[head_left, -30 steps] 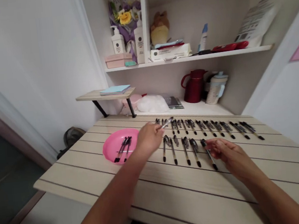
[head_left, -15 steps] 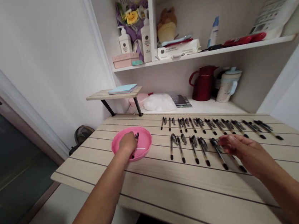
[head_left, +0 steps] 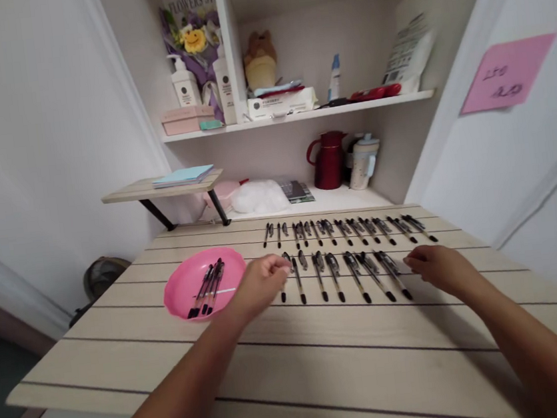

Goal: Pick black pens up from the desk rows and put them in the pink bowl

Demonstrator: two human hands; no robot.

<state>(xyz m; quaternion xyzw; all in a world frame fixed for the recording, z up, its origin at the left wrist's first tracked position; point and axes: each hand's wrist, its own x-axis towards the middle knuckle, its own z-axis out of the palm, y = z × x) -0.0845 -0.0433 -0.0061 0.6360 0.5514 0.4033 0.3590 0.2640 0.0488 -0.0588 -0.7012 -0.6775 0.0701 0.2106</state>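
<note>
My left hand (head_left: 265, 281) is over the left end of the front row, its bent fingertips beside a loose pen cap (head_left: 303, 260) and partly covering the leftmost black pen (head_left: 283, 296). Nothing shows in it, and its fingers look slightly apart. At the other end of that row, my right hand (head_left: 436, 268) hovers just right of the last black pen (head_left: 395, 275), loosely curled with no object visible. Several black pens (head_left: 208, 287) lie together in a pink dish (head_left: 177, 291), beside a thin white strip (head_left: 223, 290).
Behind the front row lies a second row of pens (head_left: 344, 232). A small riser (head_left: 128, 191) holding blue paper (head_left: 184, 175) stands at the back left. A red jug (head_left: 329, 161) and a pale bottle (head_left: 364, 162) stand under the shelf (head_left: 347, 107). A pink note (head_left: 509, 72) hangs at right.
My left hand has left the dish and moved right to the front row; pens now lie visible in the dish. My right hand has drawn away from the row's end. The view has turned right.
</note>
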